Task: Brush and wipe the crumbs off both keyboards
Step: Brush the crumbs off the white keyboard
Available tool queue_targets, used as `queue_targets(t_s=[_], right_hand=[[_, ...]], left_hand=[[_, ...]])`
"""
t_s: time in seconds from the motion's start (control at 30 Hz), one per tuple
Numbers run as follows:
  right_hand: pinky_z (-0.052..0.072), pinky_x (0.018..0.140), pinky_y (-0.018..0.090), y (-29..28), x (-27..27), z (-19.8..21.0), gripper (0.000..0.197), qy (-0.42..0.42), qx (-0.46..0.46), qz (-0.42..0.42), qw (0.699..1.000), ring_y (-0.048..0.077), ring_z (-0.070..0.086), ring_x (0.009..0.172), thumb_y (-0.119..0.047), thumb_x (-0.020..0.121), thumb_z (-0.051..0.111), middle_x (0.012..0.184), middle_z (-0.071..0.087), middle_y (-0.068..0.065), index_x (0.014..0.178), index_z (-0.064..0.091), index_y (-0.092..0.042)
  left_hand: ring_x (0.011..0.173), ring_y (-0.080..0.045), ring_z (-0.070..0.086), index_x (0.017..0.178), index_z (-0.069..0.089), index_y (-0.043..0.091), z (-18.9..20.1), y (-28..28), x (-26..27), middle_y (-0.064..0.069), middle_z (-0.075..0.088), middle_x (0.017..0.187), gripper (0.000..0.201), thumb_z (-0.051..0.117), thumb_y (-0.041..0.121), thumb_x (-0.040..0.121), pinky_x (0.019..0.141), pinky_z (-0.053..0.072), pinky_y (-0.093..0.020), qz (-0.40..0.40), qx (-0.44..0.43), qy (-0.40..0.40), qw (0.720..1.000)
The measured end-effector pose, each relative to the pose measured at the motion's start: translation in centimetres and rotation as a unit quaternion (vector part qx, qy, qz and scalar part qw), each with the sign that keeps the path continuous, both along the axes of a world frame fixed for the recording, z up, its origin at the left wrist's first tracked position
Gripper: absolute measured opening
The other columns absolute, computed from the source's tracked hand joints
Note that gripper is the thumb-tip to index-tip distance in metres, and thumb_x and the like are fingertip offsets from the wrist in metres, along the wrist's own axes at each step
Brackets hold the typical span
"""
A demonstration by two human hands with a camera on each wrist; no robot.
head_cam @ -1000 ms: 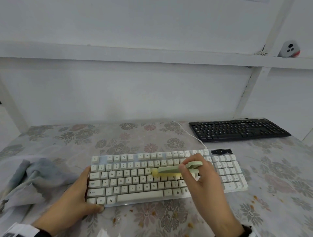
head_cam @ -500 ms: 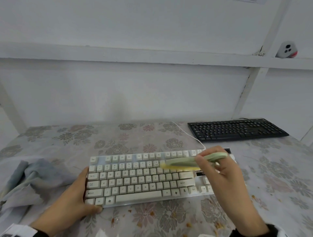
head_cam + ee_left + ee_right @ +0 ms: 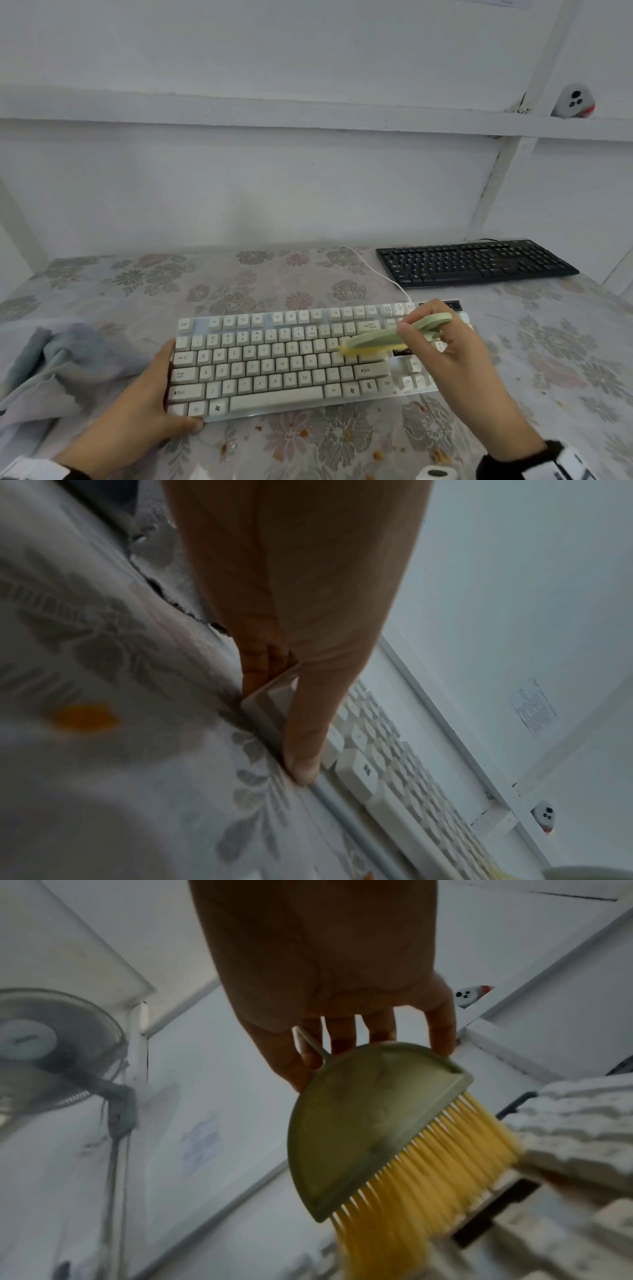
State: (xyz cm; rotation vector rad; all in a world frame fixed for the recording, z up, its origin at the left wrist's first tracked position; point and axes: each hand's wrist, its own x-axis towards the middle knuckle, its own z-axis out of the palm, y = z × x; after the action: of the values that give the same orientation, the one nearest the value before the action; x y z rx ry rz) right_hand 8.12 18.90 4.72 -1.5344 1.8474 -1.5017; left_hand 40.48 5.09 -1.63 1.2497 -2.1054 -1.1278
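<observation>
A white keyboard (image 3: 274,359) lies in front of me on the flowered tablecloth. My left hand (image 3: 161,387) grips its left front corner, with the thumb (image 3: 304,750) along the front edge of the keyboard (image 3: 377,750). My right hand (image 3: 424,329) pinches a green brush (image 3: 387,337) with yellow bristles. The bristles (image 3: 428,1177) touch the keys at the right end of the main block, beside the brush's green back (image 3: 359,1123). A black keyboard (image 3: 476,262) lies at the back right, untouched.
A crumpled grey cloth (image 3: 51,363) lies left of the white keyboard. Brown crumbs (image 3: 376,454) dot the tablecloth in front of it and to its right. A white roll (image 3: 435,474) shows at the bottom edge. A wall with a ledge stands close behind the table.
My right hand has swept the brush from the middle of the white keyboard to its right part. The left hand has kept its hold on the corner.
</observation>
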Motion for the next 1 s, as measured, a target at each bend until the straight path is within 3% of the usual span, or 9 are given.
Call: queue_targets(t_s=[0.1, 0.23, 0.4, 0.53, 0.6, 0.73, 0.87, 0.93, 1.0], right_hand=[[0.035, 0.05, 0.015, 0.1, -1.0, 0.0, 0.019, 0.045, -0.013, -0.04, 0.998, 0.009, 0.05, 0.059, -0.015, 0.088, 0.063, 0.075, 0.058, -0.005, 0.073, 0.056, -0.025], [0.043, 0.063, 0.031, 0.4, -0.1, 0.4, 0.016, -0.01, -0.011, 0.032, 0.999, 0.019, 0.055, 0.071, -0.018, 0.087, 0.063, 0.079, 0.06, -0.002, 0.074, 0.06, -0.027], [0.038, 0.052, 0.02, 0.8, -2.4, 0.1, 0.02, 0.051, -0.016, -0.058, 0.997, 0.016, 0.053, 0.063, -0.015, 0.088, 0.063, 0.074, 0.061, -0.004, 0.072, 0.057, -0.025], [0.043, 0.052, 0.017, 1.3, -3.1, 0.3, 0.008, -0.04, -0.024, -0.018, 0.999, 0.015, 0.055, 0.059, -0.023, 0.083, 0.063, 0.073, 0.062, 0.002, 0.075, 0.062, -0.022], [0.043, 0.055, 0.018, 1.5, -4.0, -0.4, 0.009, -0.021, 0.003, -0.025, 0.999, 0.015, 0.056, 0.063, -0.023, 0.085, 0.063, 0.072, 0.061, -0.001, 0.076, 0.061, -0.024], [0.041, 0.062, 0.029, 2.0, -5.4, -0.2, 0.016, 0.054, 0.001, -0.063, 0.997, 0.016, 0.057, 0.07, -0.02, 0.087, 0.064, 0.077, 0.062, -0.005, 0.074, 0.06, -0.029], [0.041, 0.066, 0.038, 2.1, -4.7, 0.6, 0.006, 0.028, 0.011, -0.026, 0.999, 0.026, 0.057, 0.074, -0.03, 0.082, 0.063, 0.077, 0.063, -0.004, 0.079, 0.062, -0.026], [0.042, 0.06, 0.028, 1.9, -5.3, 0.3, 0.007, 0.065, 0.014, -0.053, 0.996, 0.022, 0.056, 0.069, -0.036, 0.081, 0.061, 0.076, 0.063, -0.007, 0.075, 0.059, -0.032], [0.038, 0.055, 0.015, 1.8, -6.2, 0.2, 0.019, 0.103, 0.003, -0.089, 0.991, 0.014, 0.056, 0.069, -0.027, 0.084, 0.064, 0.077, 0.062, -0.01, 0.069, 0.055, -0.035]], left_hand=[[0.1, 0.011, 0.059, 0.114, 0.034, 0.052, 0.1, 0.0, 0.0, 0.041, 0.056, 0.11, 0.093, 0.084, 0.002, 0.054, 0.076, 0.047, -0.005, 0.002, 0.0, -0.002, 1.0], [0.099, 0.011, 0.06, 0.113, 0.033, 0.054, 0.2, 0.2, -0.1, 0.042, 0.056, 0.108, 0.094, 0.084, 0.001, 0.054, 0.075, 0.047, -0.004, 0.008, -0.005, -0.005, 1.0], [0.097, 0.013, 0.059, 0.096, 0.028, 0.082, 0.6, 0.4, -0.3, 0.043, 0.056, 0.105, 0.107, 0.084, 0.001, 0.055, 0.072, 0.047, -0.002, 0.012, -0.015, -0.005, 1.0], [0.096, 0.015, 0.058, 0.091, 0.025, 0.085, 0.5, 0.4, -0.4, 0.046, 0.054, 0.103, 0.111, 0.085, -0.001, 0.054, 0.07, 0.047, -0.001, 0.018, -0.015, -0.005, 1.0], [0.095, 0.018, 0.056, 0.09, 0.024, 0.086, 0.6, 0.3, -0.4, 0.049, 0.052, 0.102, 0.113, 0.085, -0.002, 0.053, 0.069, 0.046, 0.0, 0.02, -0.015, -0.005, 1.0], [0.095, 0.02, 0.055, 0.092, 0.023, 0.086, 0.5, 0.2, -0.4, 0.051, 0.05, 0.102, 0.114, 0.085, 0.0, 0.052, 0.069, 0.046, 0.0, 0.019, -0.017, -0.008, 1.0], [0.096, 0.019, 0.056, 0.094, 0.022, 0.086, 0.2, 0.0, -0.2, 0.049, 0.051, 0.104, 0.112, 0.086, 0.004, 0.051, 0.071, 0.046, -0.002, 0.019, -0.014, -0.01, 1.0], [0.095, 0.016, 0.058, 0.095, 0.023, 0.085, 0.1, -0.1, -0.1, 0.048, 0.053, 0.104, 0.111, 0.086, 0.005, 0.05, 0.071, 0.048, -0.004, 0.019, -0.012, -0.012, 1.0], [0.095, 0.013, 0.06, 0.098, 0.024, 0.083, 0.0, -0.2, -0.1, 0.045, 0.055, 0.105, 0.109, 0.086, 0.008, 0.049, 0.073, 0.049, -0.008, 0.019, -0.011, -0.016, 1.0]])
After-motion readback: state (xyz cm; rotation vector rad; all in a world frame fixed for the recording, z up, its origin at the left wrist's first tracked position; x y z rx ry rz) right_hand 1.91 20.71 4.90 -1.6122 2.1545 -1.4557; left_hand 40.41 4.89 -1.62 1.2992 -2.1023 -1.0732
